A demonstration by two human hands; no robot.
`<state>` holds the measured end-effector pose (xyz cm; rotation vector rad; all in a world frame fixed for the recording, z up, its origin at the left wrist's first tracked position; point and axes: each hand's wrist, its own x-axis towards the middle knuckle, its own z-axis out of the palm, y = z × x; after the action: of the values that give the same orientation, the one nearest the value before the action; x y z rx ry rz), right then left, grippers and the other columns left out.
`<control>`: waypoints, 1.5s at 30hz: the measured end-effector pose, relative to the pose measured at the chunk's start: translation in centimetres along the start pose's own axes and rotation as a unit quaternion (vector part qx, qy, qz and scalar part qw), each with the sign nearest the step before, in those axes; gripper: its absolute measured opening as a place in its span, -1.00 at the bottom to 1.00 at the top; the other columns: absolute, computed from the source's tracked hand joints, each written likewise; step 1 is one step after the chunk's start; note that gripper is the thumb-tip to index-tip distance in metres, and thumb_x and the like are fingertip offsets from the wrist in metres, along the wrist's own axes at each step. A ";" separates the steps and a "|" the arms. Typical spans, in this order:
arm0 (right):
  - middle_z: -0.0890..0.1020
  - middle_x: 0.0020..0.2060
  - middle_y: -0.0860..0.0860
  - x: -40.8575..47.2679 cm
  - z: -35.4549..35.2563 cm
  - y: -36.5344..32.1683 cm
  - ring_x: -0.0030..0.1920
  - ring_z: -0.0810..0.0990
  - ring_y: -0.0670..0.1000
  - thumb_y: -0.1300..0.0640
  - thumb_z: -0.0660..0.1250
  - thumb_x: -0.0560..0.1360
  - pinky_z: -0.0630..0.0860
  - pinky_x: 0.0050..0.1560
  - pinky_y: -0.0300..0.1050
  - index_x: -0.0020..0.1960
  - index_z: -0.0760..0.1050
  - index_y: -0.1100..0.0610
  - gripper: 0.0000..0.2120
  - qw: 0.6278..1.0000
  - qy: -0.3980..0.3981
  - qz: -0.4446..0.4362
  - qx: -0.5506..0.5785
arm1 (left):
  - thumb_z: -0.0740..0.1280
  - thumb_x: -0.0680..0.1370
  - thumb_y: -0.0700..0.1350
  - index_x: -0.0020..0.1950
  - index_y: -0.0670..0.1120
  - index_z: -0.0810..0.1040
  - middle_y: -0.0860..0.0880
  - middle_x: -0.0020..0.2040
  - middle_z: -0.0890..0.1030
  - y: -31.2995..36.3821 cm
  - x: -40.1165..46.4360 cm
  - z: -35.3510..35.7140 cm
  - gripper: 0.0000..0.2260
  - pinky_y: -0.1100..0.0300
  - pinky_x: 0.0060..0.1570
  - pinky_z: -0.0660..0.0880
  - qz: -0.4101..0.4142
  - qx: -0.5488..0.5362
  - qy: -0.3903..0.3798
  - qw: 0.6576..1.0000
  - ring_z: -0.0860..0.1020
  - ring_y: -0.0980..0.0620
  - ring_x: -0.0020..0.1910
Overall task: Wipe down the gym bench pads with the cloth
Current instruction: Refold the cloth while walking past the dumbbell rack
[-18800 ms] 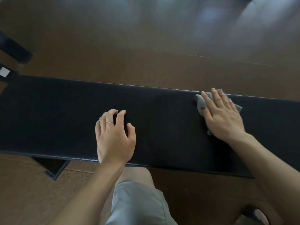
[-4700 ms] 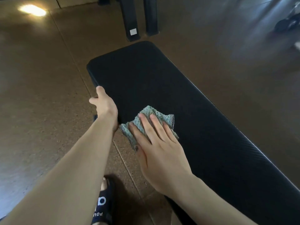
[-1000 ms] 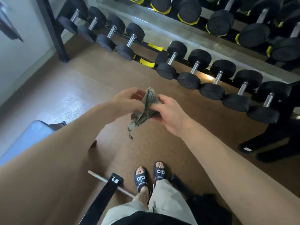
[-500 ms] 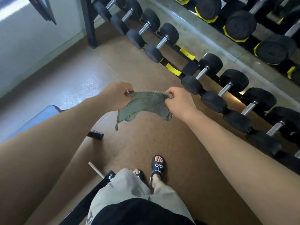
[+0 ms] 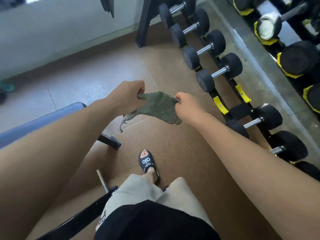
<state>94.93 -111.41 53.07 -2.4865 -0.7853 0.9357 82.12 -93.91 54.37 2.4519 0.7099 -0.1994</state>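
Since half a second ago: cloth (image 5: 160, 108) drawn a little tauter between the hands, view swung leftward, more of a blue-grey pad (image 5: 39, 121) exposed at lower left, one sandalled foot (image 5: 147, 161) visible instead of two.

Left hand (image 5: 128, 96): fingers curled tight, pinching the cloth's left top corner. Right hand (image 5: 187, 105): fingers curled likewise, pinching the right top corner. Cloth: green, open-weave, held in the air at about chest height over the brown floor (image 5: 173, 139), spread between the two hands, lower edge hanging free, a frayed tail (image 5: 123, 122) dangling beneath the left wrist. Touching no pad.

Surroundings: dumbbell rack (image 5: 214, 70) running diagonally along the right; black frame bar (image 5: 83, 217) at lower left, near the shorts; blue-grey pad partly hidden behind the left forearm, its black foot (image 5: 110, 141) on the floor.

Step in hand, judged: between wipes, opening or refolding the cloth to present a fresh face, while standing clear of any surface. Wiping itself paused.

Next move, judged: gather the cloth under one flat palm, turn toward the blue-grey pad on the left, lower the cloth onto its top, press and sweep along its length. Calls for release by one hand and a bend at the waist, the pad lying low and to the side.
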 end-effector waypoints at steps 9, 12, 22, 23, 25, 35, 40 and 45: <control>0.60 -0.09 0.17 11.8 -1.9 -8.2 -0.14 0.50 0.19 0.30 0.22 0.54 0.35 -0.41 -0.15 0.05 0.57 0.24 -0.83 0.998 -0.048 -0.029 0.019 | 0.33 0.60 0.04 0.00 -0.09 0.42 0.01 -0.19 0.47 -4.2 8.4 -5.1 -0.79 0.19 -0.34 0.29 -0.109 -0.048 -0.039 0.992 0.40 0.07 -0.25; 0.66 -0.16 0.23 15.4 -0.9 -11.1 -0.06 0.65 0.28 0.30 0.25 0.48 0.63 -0.12 0.11 -0.17 0.59 0.19 -0.85 0.989 -0.114 -0.049 0.076 | 0.34 0.60 0.00 0.03 -0.08 0.45 0.00 -0.14 0.49 -4.7 11.5 -6.2 -0.83 0.18 -0.33 0.29 -0.193 -0.123 -0.021 0.973 0.42 0.12 -0.23; 0.69 0.02 0.26 24.7 0.9 -22.2 -0.02 0.71 0.15 0.33 0.11 0.54 0.68 -0.08 -0.05 0.21 0.55 0.31 -0.66 0.875 -0.351 0.056 0.329 | 0.33 0.56 -0.04 0.04 -0.10 0.55 0.00 -0.14 0.56 -11.5 16.5 -11.1 -0.85 0.16 -0.35 0.34 -0.340 -0.330 0.124 0.872 0.49 0.07 -0.22; 0.69 0.04 0.27 25.3 1.3 -23.7 -0.02 0.71 0.15 0.34 0.10 0.53 0.68 -0.05 -0.06 0.23 0.54 0.33 -0.64 0.871 -0.372 0.048 0.318 | 0.34 0.55 -0.03 0.04 -0.10 0.55 -0.01 -0.13 0.57 -12.8 16.3 -11.7 -0.85 0.15 -0.32 0.37 -0.350 -0.348 0.136 0.859 0.50 0.05 -0.20; 0.67 0.05 0.25 26.4 2.5 -27.0 0.00 0.71 0.17 0.35 0.07 0.52 0.68 0.04 -0.01 0.30 0.51 0.34 -0.58 0.859 -0.408 0.040 0.306 | 0.37 0.52 0.01 0.05 -0.09 0.55 -0.01 -0.10 0.58 -15.7 15.7 -13.0 -0.79 0.13 -0.21 0.45 -0.368 -0.375 0.159 0.836 0.53 0.03 -0.13; 0.56 0.09 0.21 31.9 13.3 -44.8 -0.02 0.70 0.23 0.40 0.11 0.53 0.68 0.09 0.03 0.23 0.51 0.40 -0.66 0.872 -0.451 0.003 0.188 | 0.35 0.24 -0.01 -0.17 0.01 0.44 0.00 -0.22 0.51 -33.8 12.5 -18.9 -0.78 -0.06 -0.01 0.54 -0.478 -0.427 0.248 0.726 0.46 -0.06 -0.15; 0.56 -0.16 0.13 35.2 17.5 -51.9 -0.22 0.65 0.06 0.42 0.26 0.49 0.63 -0.21 -0.16 -0.01 0.47 0.24 -0.86 0.911 -0.398 -0.077 0.075 | 0.21 0.18 -0.13 -0.24 -0.04 0.56 -0.02 -0.35 0.51 -40.1 12.1 -23.0 -0.78 0.09 -0.18 0.37 -0.459 -0.479 0.274 0.697 0.44 -0.05 -0.24; 0.58 0.09 0.00 40.2 21.0 -58.7 0.06 0.54 -0.05 0.31 0.41 0.42 0.45 -0.08 -0.24 0.25 0.46 0.13 -0.58 0.902 -0.385 -0.194 -0.006 | 0.26 0.32 -0.25 -0.17 0.01 0.68 -0.05 -0.18 0.65 -46.5 12.4 -26.9 -0.74 0.08 -0.06 0.50 -0.440 -0.525 0.274 0.675 0.54 -0.02 -0.16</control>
<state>83.91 -38.23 48.70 -1.7980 -1.4490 1.7607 67.62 -40.92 50.34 0.8743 1.6456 0.5039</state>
